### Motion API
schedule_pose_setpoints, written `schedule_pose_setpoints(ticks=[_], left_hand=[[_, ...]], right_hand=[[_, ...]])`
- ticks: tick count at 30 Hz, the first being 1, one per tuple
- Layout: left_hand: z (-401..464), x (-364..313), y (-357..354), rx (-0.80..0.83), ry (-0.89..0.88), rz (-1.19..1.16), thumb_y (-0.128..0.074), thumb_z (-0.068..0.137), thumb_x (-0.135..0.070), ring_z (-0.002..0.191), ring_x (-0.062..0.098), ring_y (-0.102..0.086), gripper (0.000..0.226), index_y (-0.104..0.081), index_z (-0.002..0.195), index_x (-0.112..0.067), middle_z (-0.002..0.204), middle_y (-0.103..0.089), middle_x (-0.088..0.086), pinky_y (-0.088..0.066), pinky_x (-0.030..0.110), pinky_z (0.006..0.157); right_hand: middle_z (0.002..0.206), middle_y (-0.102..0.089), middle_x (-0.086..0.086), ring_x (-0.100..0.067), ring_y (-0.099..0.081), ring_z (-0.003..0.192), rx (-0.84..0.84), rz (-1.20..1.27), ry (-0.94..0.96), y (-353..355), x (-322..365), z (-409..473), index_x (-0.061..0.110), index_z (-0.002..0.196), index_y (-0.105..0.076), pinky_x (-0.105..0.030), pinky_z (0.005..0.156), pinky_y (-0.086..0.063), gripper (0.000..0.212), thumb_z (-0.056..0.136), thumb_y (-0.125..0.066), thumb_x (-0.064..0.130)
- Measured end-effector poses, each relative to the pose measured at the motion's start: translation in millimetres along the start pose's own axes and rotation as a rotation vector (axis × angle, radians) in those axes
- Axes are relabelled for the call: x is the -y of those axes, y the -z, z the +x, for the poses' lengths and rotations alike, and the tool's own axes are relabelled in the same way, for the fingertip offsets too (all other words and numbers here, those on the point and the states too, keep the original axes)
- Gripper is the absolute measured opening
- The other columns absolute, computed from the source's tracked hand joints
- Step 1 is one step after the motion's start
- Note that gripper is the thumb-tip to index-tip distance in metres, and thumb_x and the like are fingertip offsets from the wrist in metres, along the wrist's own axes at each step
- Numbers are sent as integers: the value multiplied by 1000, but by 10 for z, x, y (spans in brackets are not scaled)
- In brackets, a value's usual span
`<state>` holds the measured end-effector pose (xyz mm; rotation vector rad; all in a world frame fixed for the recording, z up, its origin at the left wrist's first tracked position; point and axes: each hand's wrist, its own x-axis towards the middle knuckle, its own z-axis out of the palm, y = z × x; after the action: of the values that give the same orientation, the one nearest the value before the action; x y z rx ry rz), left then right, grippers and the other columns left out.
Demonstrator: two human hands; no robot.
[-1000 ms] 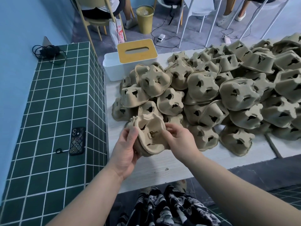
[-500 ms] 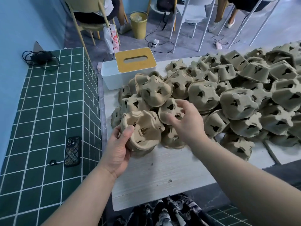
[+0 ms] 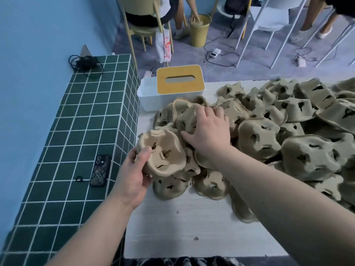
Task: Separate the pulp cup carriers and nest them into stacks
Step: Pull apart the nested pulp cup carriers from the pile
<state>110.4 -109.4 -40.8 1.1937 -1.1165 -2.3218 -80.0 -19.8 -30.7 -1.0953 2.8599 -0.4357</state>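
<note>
One right hand (image 3: 208,129) now farther back, atop another carrier (image 3: 187,120)

A single head-worn wide-angle camera looks forward and steeply down over a white table (image 3: 192,227), close above it. Both forearms enter from 6 o'clock; the green tiled counter (image 3: 67,150) fills 9 o'clock, chairs (image 3: 269,22) stand far off at 12 o'clock.
</note>
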Motion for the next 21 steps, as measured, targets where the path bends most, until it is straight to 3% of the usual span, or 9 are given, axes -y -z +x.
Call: schedule_pose_setpoints(ticks=[8, 13, 15, 18, 21], left_hand=[[-82, 31, 27, -48, -11, -21, -90, 50, -44, 113, 32, -62, 95, -54, 133, -17, 126, -66, 13, -55, 50, 81], [-31, -29, 125, 1, 7, -25, -76, 69, -36, 107, 29, -64, 70, -55, 133, -18, 125, -67, 13, -59, 45, 73], [4, -62, 162, 40, 23, -10, -72, 72, -36, 109, 31, -64, 66, -55, 133, -18, 125, -67, 13, -59, 47, 77], [30, -117, 200, 77, 33, 9, -80, 63, -39, 116, 34, -62, 79, -54, 135, -18, 126, -66, 15, -56, 49, 83], [19, -142, 224, 116, 53, 34, -76, 71, -35, 118, 36, -60, 74, -50, 137, -14, 129, -63, 19, -54, 52, 88]], right_hand=[[123, -51, -3, -30, -39, 114, -29, 56, 54, -38, -38, -4, 20, 136, -38, -40, 92, -38, 72, 76, -64, 49], [124, -51, -4, -29, -37, 116, -93, 160, 29, 47, -54, -164, 21, 144, -31, -35, 99, -31, 80, 77, -67, 44], [126, -49, -4, -27, -35, 118, -116, 219, -23, 119, -49, -254, 21, 147, -27, -31, 102, -26, 83, 78, -68, 41], [129, -44, -2, -23, -33, 122, -144, 366, -98, 192, -18, -402, 22, 149, -23, -27, 104, -24, 88, 76, -71, 34], [124, -41, 7, -17, -39, 124, -226, 579, -134, 247, 51, -565, 24, 148, -24, -32, 107, -35, 91, 73, -75, 27]])
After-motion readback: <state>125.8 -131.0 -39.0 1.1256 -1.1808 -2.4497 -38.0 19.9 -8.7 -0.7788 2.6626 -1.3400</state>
